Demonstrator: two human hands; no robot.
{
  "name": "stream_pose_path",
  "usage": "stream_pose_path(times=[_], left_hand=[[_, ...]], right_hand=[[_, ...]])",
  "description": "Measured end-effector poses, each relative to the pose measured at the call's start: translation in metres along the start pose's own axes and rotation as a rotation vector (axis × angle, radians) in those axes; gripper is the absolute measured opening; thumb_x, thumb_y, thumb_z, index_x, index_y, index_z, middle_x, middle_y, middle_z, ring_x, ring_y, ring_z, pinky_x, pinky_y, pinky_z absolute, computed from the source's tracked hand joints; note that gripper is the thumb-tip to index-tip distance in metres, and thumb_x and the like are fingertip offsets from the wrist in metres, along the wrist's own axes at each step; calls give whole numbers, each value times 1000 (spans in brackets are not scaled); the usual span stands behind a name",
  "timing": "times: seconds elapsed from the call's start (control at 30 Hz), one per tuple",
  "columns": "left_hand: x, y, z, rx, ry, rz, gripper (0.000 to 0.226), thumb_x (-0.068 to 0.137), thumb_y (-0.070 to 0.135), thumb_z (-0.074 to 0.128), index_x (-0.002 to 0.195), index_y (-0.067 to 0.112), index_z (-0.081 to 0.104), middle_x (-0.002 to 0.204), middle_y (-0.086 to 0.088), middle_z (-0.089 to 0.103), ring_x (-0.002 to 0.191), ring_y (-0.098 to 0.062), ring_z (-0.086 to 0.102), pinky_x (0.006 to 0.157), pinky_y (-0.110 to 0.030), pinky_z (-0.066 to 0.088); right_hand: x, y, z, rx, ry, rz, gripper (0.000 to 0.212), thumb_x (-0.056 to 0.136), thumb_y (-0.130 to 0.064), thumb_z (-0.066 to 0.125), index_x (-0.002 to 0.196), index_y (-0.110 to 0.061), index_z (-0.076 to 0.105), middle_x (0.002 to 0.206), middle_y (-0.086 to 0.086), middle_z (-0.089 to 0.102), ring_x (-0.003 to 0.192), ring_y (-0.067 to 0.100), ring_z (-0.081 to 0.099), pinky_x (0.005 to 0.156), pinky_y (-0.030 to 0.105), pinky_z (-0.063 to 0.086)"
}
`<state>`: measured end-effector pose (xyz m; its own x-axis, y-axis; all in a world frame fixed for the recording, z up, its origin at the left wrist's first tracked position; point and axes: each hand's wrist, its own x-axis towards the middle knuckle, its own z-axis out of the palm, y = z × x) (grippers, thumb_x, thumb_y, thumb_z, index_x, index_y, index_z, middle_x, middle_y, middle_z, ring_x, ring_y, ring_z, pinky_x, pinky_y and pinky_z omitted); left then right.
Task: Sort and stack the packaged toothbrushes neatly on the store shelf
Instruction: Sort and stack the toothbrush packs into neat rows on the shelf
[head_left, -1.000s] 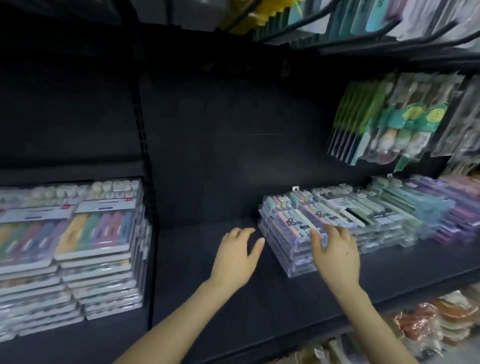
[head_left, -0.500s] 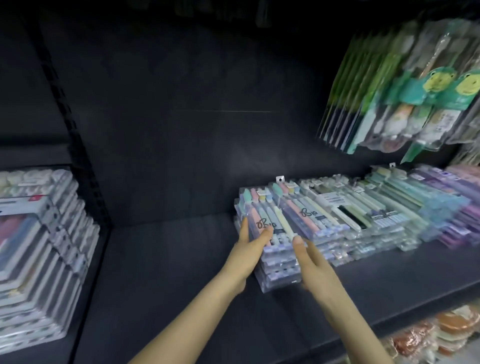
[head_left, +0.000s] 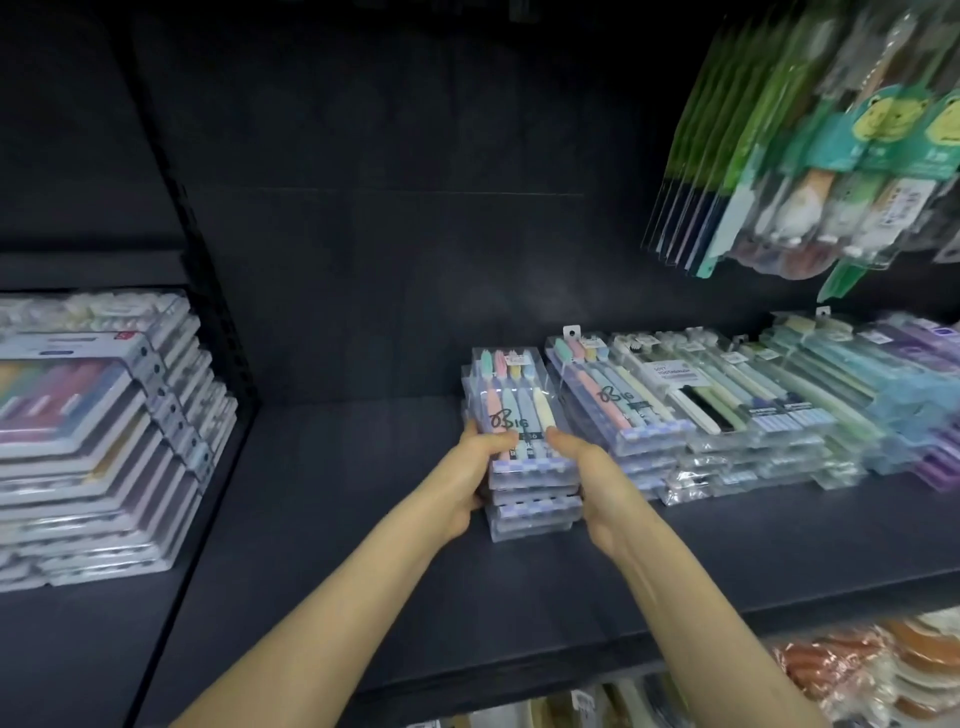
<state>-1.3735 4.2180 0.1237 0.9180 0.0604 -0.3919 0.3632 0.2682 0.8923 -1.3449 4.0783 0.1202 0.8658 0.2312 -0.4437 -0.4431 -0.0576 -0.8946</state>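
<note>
A dark store shelf is seen from above, with two bare forearms reaching in. A stack of toothbrush packs, several clear cases deep with pastel brushes showing through the top one, is clasped from both sides. The left hand is curled round the stack's left edge, thumb laid over the top pack; the right hand is curled round the right edge likewise. The fingers beneath are hidden, so whether the stack is lifted or resting on the shelf cannot be told for certain. The stack is held just left of a neighbouring stack of the same product, a narrow gap between them, and a row of other toothbrush packs is ranged further right. Hanging packs are blurred above, and a pile of flat packs is seen in the bay to the left. The step in hand is judged to be the squaring and placing of this stack. For the next move, even pressure from both sides is called for, so that the slippery-looking cases are not skewed, and the stack is best set parallel to its neighbour before the grip is eased.
</note>
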Motion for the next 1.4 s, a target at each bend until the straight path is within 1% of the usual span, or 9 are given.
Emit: stream_pose_path(times=[0.13,0.3,0.47,0.67,0.8,0.93,1.1,1.23,1.4], left_hand=[[-17,2,-24,-23,24,-105,35,81,20,63,113,8,67,104,-11,73,94,-26,68,85,-36,53],[-35,-2,-44,-133,-24,-73,32,86,30,64,108,9,68,99,-14,73,80,-26,72,61,-32,57],[-57,-2,-56,-152,-45,-16,39,65,30,72,99,10,70,92,-14,74,76,-28,73,54,-33,56],[-77,-17,-70,-112,13,239,66,66,24,80,125,10,55,111,-18,69,95,-34,69,75,-43,56],[-91,-26,-86,1,-37,488,84,63,29,80,138,26,43,121,-7,65,105,-26,66,79,-34,56],[-98,-18,-101,166,-98,617,99,68,26,78,149,34,21,136,9,55,120,-13,57,86,-23,52],[-98,-14,-120,371,-91,600,108,70,35,78,152,27,8,148,6,41,131,-6,45,99,-16,43],[-94,-39,-126,383,-92,545,116,75,33,76,151,22,-10,146,9,42,130,-4,46,97,-16,42],[-93,-45,-129,392,-80,550,114,78,36,76,151,24,-10,143,19,44,131,-5,44,98,-15,42]], right_hand=[[-20,4,11,109,-110,49,27,83,-18,62,105,-4,70,97,12,74,81,24,71,64,29,55],[-40,25,30,105,-226,6,37,78,-10,63,114,-2,68,111,17,70,111,36,62,102,46,45],[-53,41,34,88,-394,-166,52,69,-11,68,121,-8,65,116,15,68,109,33,64,95,42,49],[-58,48,52,204,-347,-195,65,57,-8,69,121,-2,55,107,15,71,94,31,69,71,38,57],[-56,29,62,139,-421,-340,73,74,-24,71,141,-26,41,125,7,64,114,26,62,100,48,46],[-55,12,71,3,-520,-562,75,82,-18,69,146,-32,33,137,4,56,126,25,53,100,41,47],[-53,15,84,-117,-574,-667,88,84,-8,67,152,-28,14,146,1,45,132,19,47,97,26,46],[-51,43,96,-144,-546,-562,94,82,-30,66,154,-19,6,149,0,42,132,11,46,99,20,44],[-47,48,96,-144,-554,-552,94,84,-41,68,153,-19,10,149,-2,41,134,12,44,101,20,42]])
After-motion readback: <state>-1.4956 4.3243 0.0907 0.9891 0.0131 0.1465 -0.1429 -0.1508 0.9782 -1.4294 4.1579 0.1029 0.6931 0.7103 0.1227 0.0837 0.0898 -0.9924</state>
